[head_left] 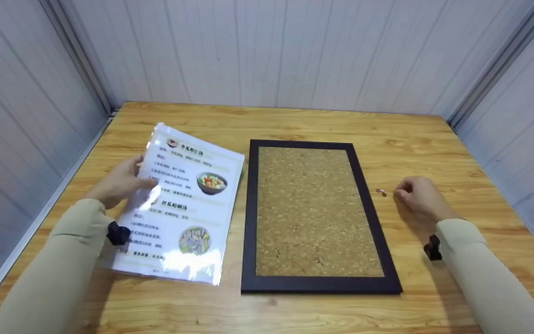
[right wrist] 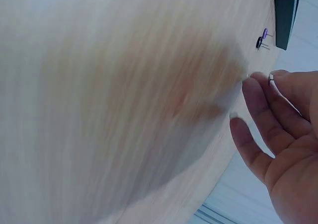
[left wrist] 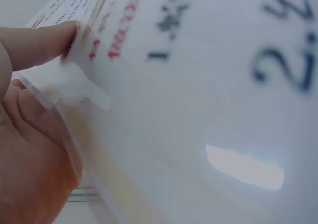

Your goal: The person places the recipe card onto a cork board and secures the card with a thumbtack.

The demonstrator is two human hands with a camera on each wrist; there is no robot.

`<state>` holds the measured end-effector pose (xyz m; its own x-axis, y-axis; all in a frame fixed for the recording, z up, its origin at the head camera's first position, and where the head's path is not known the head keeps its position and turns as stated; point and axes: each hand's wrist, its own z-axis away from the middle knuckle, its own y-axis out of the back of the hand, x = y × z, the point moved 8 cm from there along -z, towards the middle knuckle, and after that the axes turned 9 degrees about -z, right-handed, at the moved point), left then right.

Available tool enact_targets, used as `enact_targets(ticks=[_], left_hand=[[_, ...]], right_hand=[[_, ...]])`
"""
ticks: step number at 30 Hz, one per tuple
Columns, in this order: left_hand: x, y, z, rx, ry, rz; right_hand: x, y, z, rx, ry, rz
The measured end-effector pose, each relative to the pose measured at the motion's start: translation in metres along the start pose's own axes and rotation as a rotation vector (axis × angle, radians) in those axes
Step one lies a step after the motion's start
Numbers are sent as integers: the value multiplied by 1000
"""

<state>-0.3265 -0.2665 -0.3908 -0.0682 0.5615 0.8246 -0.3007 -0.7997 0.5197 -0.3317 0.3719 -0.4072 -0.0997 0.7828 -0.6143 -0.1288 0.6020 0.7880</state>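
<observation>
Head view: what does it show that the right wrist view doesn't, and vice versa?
Only the head view shows the left hand pinching the printed sheet, and the cork panel. Only the right wrist view shows the palm side of the right hand. Both show that hand, the two small pins near it, the dark frame, at least partly, and the wooden table.

The sheet [head_left: 183, 204] bears Chinese headings [head_left: 192, 149], seemingly "冬瓜虾仁汤" and "丝瓜蛤蜊汤", and a dark numeral "2" [left wrist: 284, 69].

Glossy printed sheet [head_left: 181, 208] (slanted), left of flat black-framed corkboard [head_left: 315, 213]; two thumbtacks [right wrist: 259, 43] just right
</observation>
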Motion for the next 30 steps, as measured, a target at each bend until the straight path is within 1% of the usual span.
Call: enact_targets(ticks=[3,5,8,12,15,17,18,21,23,24,26,30], left_hand=[[5,10,3,27,-19,28],[9,16,4,45,-37,71],[14,26,6,93,-68,124],[24,35,7,154,-120,268],[30,36,6,176,-149,386],[34,34,4,173,-161,461],[36,33,3,174,-166,482],[41,28,-1,181,-165,514],[44,22,-4,179,-161,527],[45,18,-6,180,-153,520],[48,7,-10,171,-139,537],[58,-23,-19,151,-136,560]], right_hand=[[3,1,2,9,-11,-6],[4,2,4,15,-15,-6],[5,4,5,25,-18,-4],[5,3,7,33,-19,-4],[5,4,8,33,-31,-8],[2,5,8,34,-25,-7],[1,6,8,33,-25,-9],[-4,4,6,34,-12,-14],[-6,3,6,35,-15,-22],[-7,2,6,36,-18,-25],[-8,1,5,39,-17,-25],[-9,-2,4,42,-14,-24]])
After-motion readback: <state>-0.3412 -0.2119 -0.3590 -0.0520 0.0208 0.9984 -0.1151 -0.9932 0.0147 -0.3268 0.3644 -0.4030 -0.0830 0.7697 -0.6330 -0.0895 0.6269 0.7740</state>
